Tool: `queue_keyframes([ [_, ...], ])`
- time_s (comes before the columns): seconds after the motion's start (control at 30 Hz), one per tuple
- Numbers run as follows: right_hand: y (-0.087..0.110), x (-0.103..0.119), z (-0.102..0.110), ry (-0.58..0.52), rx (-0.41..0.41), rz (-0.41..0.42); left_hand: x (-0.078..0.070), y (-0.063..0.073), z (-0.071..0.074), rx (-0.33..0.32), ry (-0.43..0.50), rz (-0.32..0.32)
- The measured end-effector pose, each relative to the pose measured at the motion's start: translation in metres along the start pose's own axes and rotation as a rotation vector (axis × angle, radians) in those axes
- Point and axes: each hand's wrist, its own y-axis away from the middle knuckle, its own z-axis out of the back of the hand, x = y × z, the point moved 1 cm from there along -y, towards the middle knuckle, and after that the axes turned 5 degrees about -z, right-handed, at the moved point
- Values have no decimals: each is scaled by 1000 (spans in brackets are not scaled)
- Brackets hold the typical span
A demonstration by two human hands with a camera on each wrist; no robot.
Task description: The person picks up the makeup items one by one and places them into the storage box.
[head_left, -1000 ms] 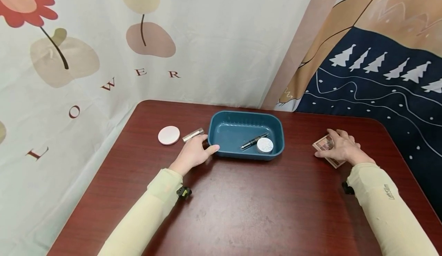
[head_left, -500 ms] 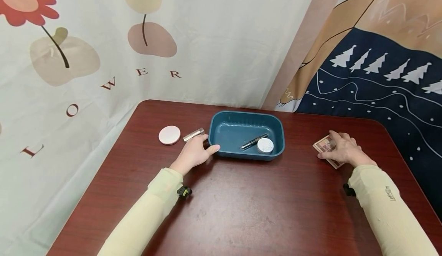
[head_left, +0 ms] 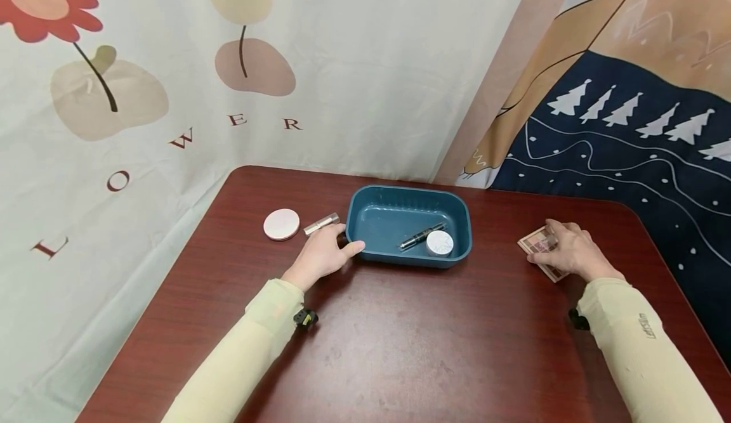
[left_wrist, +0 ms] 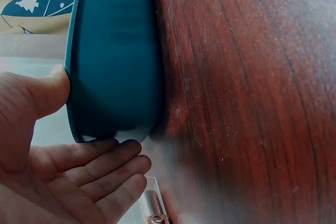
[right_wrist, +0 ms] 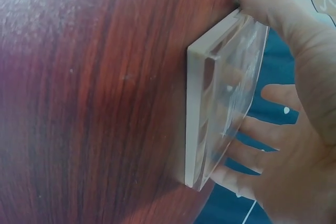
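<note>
My left hand (head_left: 327, 252) holds the left front corner of a blue plastic bin (head_left: 382, 220). In the left wrist view, the thumb lies at the rim of the bin (left_wrist: 115, 51) and the fingers rest along its outer end wall. At the right, my right hand (head_left: 577, 252) grips an eyeshadow palette (head_left: 535, 240) that lies flat on the table. The right wrist view shows the clear-lidded palette (right_wrist: 226, 98) with the thumb at one edge and the fingertips at the opposite edge. Inside the bin are a dark pen-like tube (head_left: 415, 239) and a round, silvery-white-lidded container (head_left: 440, 243).
A round pale-pink compact (head_left: 281, 224) sits on the reddish-brown table (head_left: 411, 334), left of the bin. Between them lies a slim clear-capped tube (head_left: 320, 224), close to my left fingers. A printed curtain (head_left: 365, 80) hangs behind the table's back edge.
My right thumb and fingers have drawn in slightly around the palette, which stays in place. The left hand keeps its hold on the bin. The head view has shifted slightly.
</note>
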Motion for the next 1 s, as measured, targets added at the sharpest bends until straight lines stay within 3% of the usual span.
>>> queue_keyframes([
  [0.57,-2,21,3,40,-85,57,-2,2,0,-17,18,-17],
  [1.0,-2,45,14,100,-95,106,-2,2,1,-13,4,-15],
])
